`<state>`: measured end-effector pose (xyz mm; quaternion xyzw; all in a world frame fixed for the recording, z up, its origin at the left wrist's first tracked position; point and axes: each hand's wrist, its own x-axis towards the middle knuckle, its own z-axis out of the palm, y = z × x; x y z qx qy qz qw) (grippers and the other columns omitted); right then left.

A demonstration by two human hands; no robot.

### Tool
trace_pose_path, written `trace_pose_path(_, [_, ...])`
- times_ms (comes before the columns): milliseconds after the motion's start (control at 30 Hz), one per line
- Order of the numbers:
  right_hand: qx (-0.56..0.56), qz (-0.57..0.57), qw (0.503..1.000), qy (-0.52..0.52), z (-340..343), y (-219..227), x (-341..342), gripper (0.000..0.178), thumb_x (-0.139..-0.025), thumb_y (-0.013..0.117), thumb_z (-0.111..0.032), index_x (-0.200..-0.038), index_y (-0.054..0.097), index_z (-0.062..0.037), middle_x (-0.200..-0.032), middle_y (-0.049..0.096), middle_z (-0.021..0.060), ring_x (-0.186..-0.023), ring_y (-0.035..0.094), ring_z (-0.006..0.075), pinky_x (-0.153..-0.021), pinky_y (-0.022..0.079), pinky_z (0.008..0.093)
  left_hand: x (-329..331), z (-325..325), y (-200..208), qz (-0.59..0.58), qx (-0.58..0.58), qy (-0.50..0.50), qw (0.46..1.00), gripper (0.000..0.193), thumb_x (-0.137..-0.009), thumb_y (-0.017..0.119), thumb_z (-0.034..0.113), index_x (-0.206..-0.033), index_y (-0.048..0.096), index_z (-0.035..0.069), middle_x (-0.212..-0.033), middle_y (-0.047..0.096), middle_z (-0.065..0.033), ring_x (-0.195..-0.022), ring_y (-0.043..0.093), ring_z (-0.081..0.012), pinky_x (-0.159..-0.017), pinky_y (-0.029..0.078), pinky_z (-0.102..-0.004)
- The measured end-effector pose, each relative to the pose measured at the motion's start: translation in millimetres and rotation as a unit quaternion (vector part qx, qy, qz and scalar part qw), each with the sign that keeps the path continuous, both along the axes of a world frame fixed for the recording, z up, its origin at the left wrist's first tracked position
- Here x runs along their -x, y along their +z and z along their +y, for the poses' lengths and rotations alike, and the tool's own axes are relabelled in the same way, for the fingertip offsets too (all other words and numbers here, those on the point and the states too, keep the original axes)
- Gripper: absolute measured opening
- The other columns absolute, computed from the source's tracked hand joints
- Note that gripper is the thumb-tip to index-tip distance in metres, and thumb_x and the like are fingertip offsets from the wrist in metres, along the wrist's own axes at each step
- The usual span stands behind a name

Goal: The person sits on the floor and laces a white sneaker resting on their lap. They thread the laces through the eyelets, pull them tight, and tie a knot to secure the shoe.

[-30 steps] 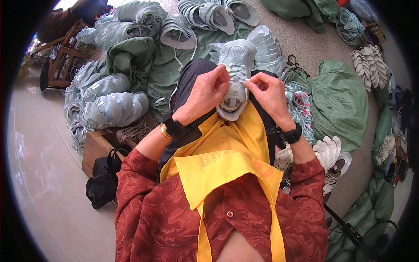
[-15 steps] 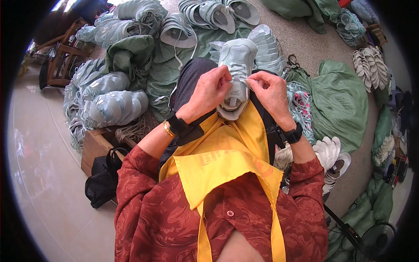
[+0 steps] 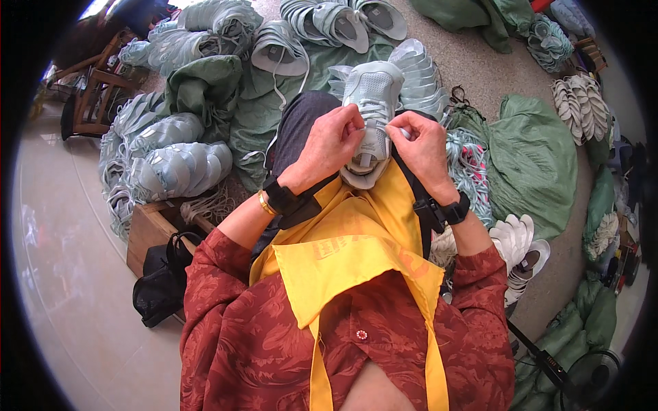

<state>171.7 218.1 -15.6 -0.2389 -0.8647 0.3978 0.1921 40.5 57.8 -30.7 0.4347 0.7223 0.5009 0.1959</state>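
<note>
A pale blue-grey sneaker upper lies across my lap, its heel opening toward me. Pale laces cross its middle. My left hand is closed at the left edge of the lacing; what its fingers pinch is hidden. On the other side, my right hand is closed in a pinch beside the eyelets, with a bit of pale lace at its fingertips. The tongue shows between both hands. A yellow apron covers my lap under the heel end.
Stacked pale blue uppers lie at the left, with more at the far side on green cloth. At the right are a bundle of laces, a green sack and white shoe parts. A wooden box stands near left.
My right hand has turned slightly and its fingers have curled in more. The lace stretched between the hands shows less now. My left hand and the upper have hardly moved.
</note>
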Motion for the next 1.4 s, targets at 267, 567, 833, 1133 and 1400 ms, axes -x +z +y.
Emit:
trace_pose_path(267, [0.015, -0.017, 1.0, -0.008, -2, -1, 2, 0.011, -0.082, 0.075, -0.013, -0.085, 0.073, -0.0031, -0.064, 0.065, 0.0116, -0.056, 0.064, 0.0225, -0.057, 0.049, 0.035, -1, 1, -2, 0.0, -0.01, 0.011, 1.0, 0.012, -0.084, 0.066, 0.0, -0.093, 0.058, 0.0, -0.08, 0.059, -0.0118, -0.067, 0.058, -0.0243, -0.062, 0.048, -0.0356])
trace_pose_path(567, [-0.004, -0.036, 0.999, -0.011, -2, 0, 5, 0.012, -0.08, 0.075, -0.014, -0.085, 0.073, -0.0024, -0.067, 0.068, 0.0145, -0.059, 0.068, 0.0284, -0.059, 0.052, 0.0377, -1, 1, -2, -0.003, -0.009, 0.013, 1.0, 0.011, -0.084, 0.066, 0.0, -0.092, 0.059, 0.0, -0.079, 0.059, -0.0116, -0.067, 0.057, -0.0248, -0.062, 0.048, -0.036])
trace_pose_path(833, [0.084, -0.028, 0.996, -0.006, 0, -12, 7, 0.014, -0.081, 0.074, -0.014, -0.085, 0.073, -0.0007, -0.065, 0.068, 0.0129, -0.059, 0.068, 0.0232, -0.059, 0.052, 0.0353, -1, 2, -6, -0.002, -0.017, 0.016, 1.0, 0.011, -0.084, 0.065, -0.001, -0.092, 0.058, 0.0, -0.079, 0.058, -0.0119, -0.067, 0.058, -0.0252, -0.062, 0.048, -0.0362])
trace_pose_path(1133, [0.139, -0.015, 0.99, -0.014, 0, -25, 12, 0.016, -0.083, 0.076, -0.015, -0.088, 0.074, 0.0006, -0.065, 0.069, 0.0072, -0.059, 0.063, 0.0105, -0.058, 0.049, 0.0302, -3, 1, -3, -0.01, -0.022, 0.018, 1.0, 0.011, -0.084, 0.065, -0.001, -0.093, 0.058, -0.001, -0.08, 0.059, -0.0116, -0.068, 0.058, -0.0238, -0.062, 0.048, -0.035])
trace_pose_path(1400, [0.368, 0.02, 0.929, -0.03, -9, -23, 11, 0.012, -0.09, 0.075, -0.01, -0.091, 0.073, 0.001, -0.076, 0.068, -0.0033, -0.063, 0.056, 0.001, -0.056, 0.042, 0.0183, 1, 6, -5, 0.031, -0.046, 0.052, 0.997, 0.011, -0.084, 0.065, -0.002, -0.092, 0.059, 0.0, -0.081, 0.059, -0.0125, -0.071, 0.06, -0.0279, -0.065, 0.049, -0.0373])
